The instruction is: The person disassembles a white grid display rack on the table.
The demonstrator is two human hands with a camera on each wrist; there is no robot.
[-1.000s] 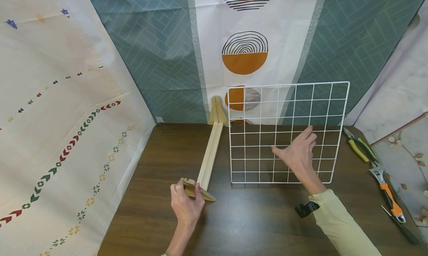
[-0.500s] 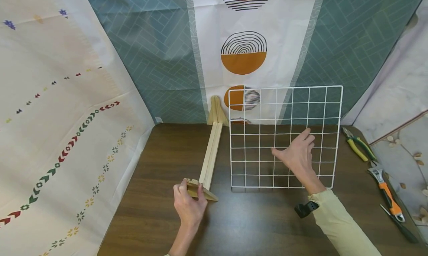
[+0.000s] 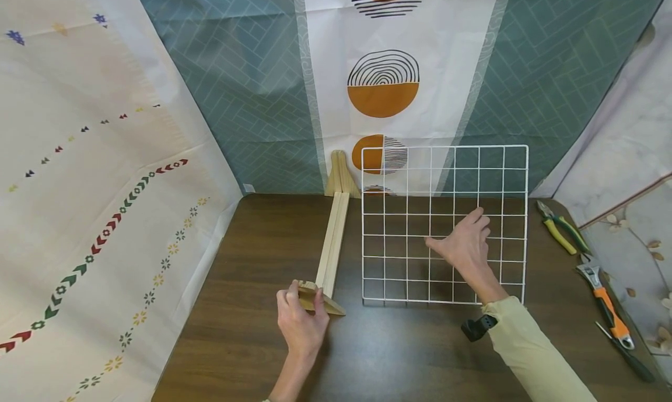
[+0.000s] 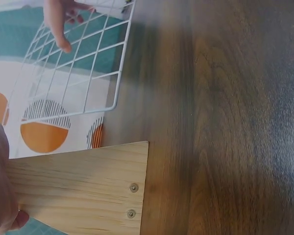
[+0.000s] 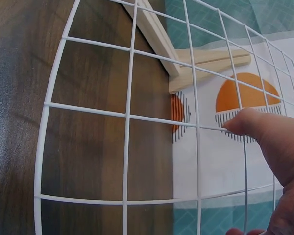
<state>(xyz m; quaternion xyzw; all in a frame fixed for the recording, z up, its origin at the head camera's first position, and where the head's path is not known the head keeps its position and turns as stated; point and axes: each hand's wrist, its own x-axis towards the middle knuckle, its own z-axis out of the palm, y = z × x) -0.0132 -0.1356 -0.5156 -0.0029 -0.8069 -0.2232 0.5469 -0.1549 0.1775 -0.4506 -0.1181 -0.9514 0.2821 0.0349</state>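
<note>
My left hand (image 3: pixel 303 326) grips the near end piece (image 3: pixel 321 299) of a pale wooden stand between thumb and fingers. A grooved rail (image 3: pixel 333 241) runs from there to a tapered upright (image 3: pixel 341 174) at the table's back edge. Two screw heads (image 4: pixel 134 188) show on the near end piece in the left wrist view. To the right, my right hand (image 3: pixel 467 244) holds a white wire grid panel (image 3: pixel 406 214) tilted up over the table, thumb and fingers spread across its wires. The panel stands apart from the rail, its left edge facing it.
Along the right side of the dark wooden table (image 3: pixel 247 250) lie green-and-yellow pliers (image 3: pixel 564 230), an orange-handled adjustable wrench (image 3: pixel 609 308) and a dark-handled screwdriver (image 3: pixel 630 355). Patterned cloths hang behind the table and at both sides.
The grid panel's top edge has come down and its right edge has swung left, so it faces me squarely. My left hand has shifted the stand's near end slightly right.
</note>
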